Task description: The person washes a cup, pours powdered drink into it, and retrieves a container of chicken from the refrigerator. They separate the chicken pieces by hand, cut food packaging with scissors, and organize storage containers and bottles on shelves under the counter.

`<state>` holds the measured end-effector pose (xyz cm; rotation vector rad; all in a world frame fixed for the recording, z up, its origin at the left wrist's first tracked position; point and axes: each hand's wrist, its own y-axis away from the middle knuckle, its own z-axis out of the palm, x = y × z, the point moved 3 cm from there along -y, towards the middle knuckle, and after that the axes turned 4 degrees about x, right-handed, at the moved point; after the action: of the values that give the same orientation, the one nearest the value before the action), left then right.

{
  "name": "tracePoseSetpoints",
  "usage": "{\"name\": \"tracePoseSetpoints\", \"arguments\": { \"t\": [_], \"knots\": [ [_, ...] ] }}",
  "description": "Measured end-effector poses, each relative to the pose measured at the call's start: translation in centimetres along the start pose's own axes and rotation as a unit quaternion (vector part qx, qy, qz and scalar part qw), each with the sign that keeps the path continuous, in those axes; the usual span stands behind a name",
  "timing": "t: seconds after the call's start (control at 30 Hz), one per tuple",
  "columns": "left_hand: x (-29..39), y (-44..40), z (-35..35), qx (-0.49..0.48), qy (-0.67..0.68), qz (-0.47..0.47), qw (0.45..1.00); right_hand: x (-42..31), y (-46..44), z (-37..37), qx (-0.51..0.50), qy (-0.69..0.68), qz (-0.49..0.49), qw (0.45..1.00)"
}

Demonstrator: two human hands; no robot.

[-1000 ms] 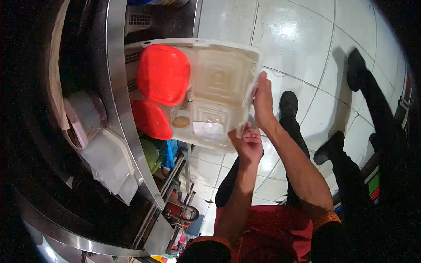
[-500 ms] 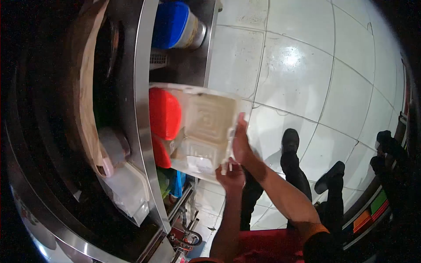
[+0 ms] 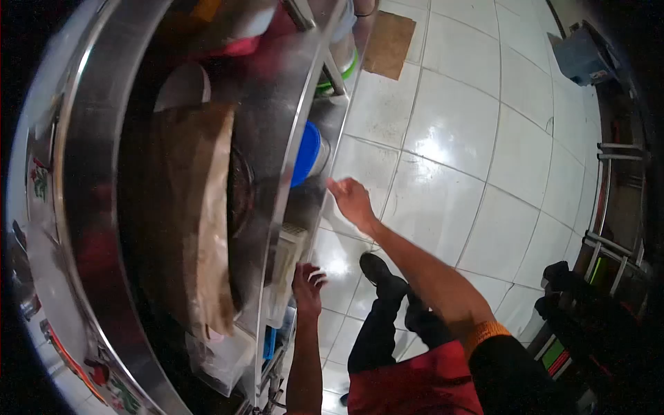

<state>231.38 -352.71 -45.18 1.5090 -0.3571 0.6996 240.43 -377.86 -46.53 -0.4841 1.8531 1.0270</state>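
My left hand (image 3: 309, 287) holds nothing. Its fingers are spread and slightly curled, beside the pale tray (image 3: 279, 280) on the lower shelf. Most of that tray is hidden under the steel counter (image 3: 273, 200). Farther up, my right hand (image 3: 353, 203) is at the shelf's outer edge with nothing visible in it. Its fingers are loosely bent, and contact with the edge is unclear. Just beyond it stands a container with a blue lid (image 3: 306, 155).
A brown paper sheet or bag (image 3: 214, 228) and a clear plastic container (image 3: 220, 360) lie on the counter. Cardboard (image 3: 389, 45) is on the tiled floor (image 3: 443, 180). A grey bin (image 3: 584, 55) stands far right, with another person's dark shoes (image 3: 553, 273) below.
Both hands have let go of the pale tray holding cartons and red items; it now sits farther under the counter. My right hand has moved up along the shelf. The view has shifted.
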Motion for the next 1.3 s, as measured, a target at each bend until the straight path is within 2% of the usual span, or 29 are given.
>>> {"name": "tracePoseSetpoints", "arguments": {
  "t": [0.03, 0.1, 0.13, 0.2, 0.23, 0.27, 0.3, 0.37, 0.4, 0.43, 0.5, 0.57, 0.6, 0.67, 0.7, 0.73, 0.77, 0.8, 0.83, 0.87, 0.9, 0.97, 1.0, 1.07, 1.2, 1.3],
  "knots": [
    [1.7, -0.4, 2.2, -0.006, 0.005, -0.001, 1.000, -1.6, -1.7, 1.1, -0.029, 0.007, 0.042, 0.999],
    [3.9, -0.7, 5.2, -0.004, 0.019, -0.007, 1.000, -4.8, -3.7, 3.3, 0.020, -0.012, 0.039, 0.999],
    [3.7, -1.4, 5.0, -0.005, 0.038, -0.060, 0.997, -5.1, -5.1, 4.6, 0.056, -0.021, 0.064, 0.996],
    [2.5, -0.9, 4.2, 0.027, 0.066, -0.111, 0.991, -3.6, -6.7, 6.7, 0.124, -0.040, 0.130, 0.983],
    [1.5, -0.1, 3.3, 0.049, 0.078, -0.139, 0.986, -3.0, -7.0, 7.1, 0.138, -0.054, 0.111, 0.983],
    [0.1, 0.5, 1.6, 0.081, 0.019, -0.077, 0.994, -2.5, -7.3, 7.4, 0.152, -0.069, 0.087, 0.982],
    [-1.3, 1.4, 0.2, 0.087, 0.094, -0.095, 0.987, -2.2, -7.4, 7.6, 0.166, -0.084, 0.065, 0.980],
    [-2.9, 2.7, -2.3, 0.097, 0.242, -0.119, 0.958, -2.1, -7.7, 7.6, 0.121, -0.085, 0.066, 0.987],
    [-3.9, 2.2, -3.8, 0.166, 0.335, -0.110, 0.921, -2.3, -8.0, 7.4, 0.099, -0.085, 0.063, 0.989],
    [-3.9, 1.4, -4.4, 0.278, 0.380, -0.073, 0.879, -2.3, -8.2, 7.2, 0.095, -0.069, 0.060, 0.991],
    [-6.4, -1.9, -10.3, 0.278, 0.433, -0.024, 0.857, -2.0, -8.3, 6.8, 0.090, -0.037, 0.047, 0.994],
    [-6.2, -2.7, -9.6, 0.311, 0.451, -0.015, 0.837, -0.3, -8.4, 6.4, 0.099, -0.077, 0.006, 0.992],
    [-5.6, -1.9, -7.8, 0.307, 0.489, -0.069, 0.813, 0.4, -8.5, 5.6, 0.099, -0.107, -0.017, 0.989],
    [-5.9, -1.4, -4.7, 0.081, 0.379, -0.025, 0.921, 1.2, -9.1, 3.4, 0.074, -0.156, -0.031, 0.985],
    [-6.0, -1.8, -2.3, -0.042, 0.307, 0.001, 0.951, 1.5, -9.2, 1.7, 0.052, -0.175, -0.024, 0.983],
    [-4.6, -1.6, 1.2, 0.002, 0.217, 0.011, 0.976, 2.3, -9.2, 0.1, 0.032, -0.192, -0.012, 0.981],
    [-4.1, -2.9, 2.8, 0.060, 0.003, 0.170, 0.984, 2.9, -9.4, -1.8, 0.019, -0.196, 0.005, 0.980],
    [-2.6, -3.8, 5.8, 0.072, -0.140, 0.288, 0.945, 3.2, -9.3, -4.2, 0.004, -0.195, 0.027, 0.980],
    [-1.2, -4.6, 8.8, 0.116, -0.269, 0.397, 0.870, 3.3, -9.1, -6.4, -0.012, -0.195, 0.050, 0.979],
    [0.9, -5.8, 10.7, 0.137, -0.428, 0.472, 0.758, 3.3, -9.0, -8.8, -0.023, -0.207, 0.073, 0.975],
    [3.0, -6.7, 13.0, 0.179, -0.524, 0.534, 0.639, 3.3, -8.8, -10.9, -0.035, -0.221, 0.096, 0.970],
    [7.1, -10.8, 15.1, 0.231, -0.566, 0.519, 0.597, 3.5, -8.3, -15.0, -0.025, -0.202, 0.079, 0.976],
    [8.5, -15.4, 12.5, 0.255, -0.607, 0.501, 0.562, 3.9, -8.1, -16.9, -0.032, -0.190, 0.072, 0.979],
    [12.8, -23.5, 7.3, 0.279, -0.626, 0.493, 0.537, 5.7, -8.4, -20.7, -0.044, -0.146, 0.057, 0.987],
    [17.0, -24.3, 7.3, 0.230, -0.589, 0.559, 0.537, 9.4, -9.3, -27.2, -0.021, -0.079, 0.043, 0.996],
    [15.8, -22.8, 8.1, 0.252, -0.561, 0.553, 0.561, 12.4, -9.7, -30.7, 0.002, -0.079, 0.021, 0.997]
  ]
}}
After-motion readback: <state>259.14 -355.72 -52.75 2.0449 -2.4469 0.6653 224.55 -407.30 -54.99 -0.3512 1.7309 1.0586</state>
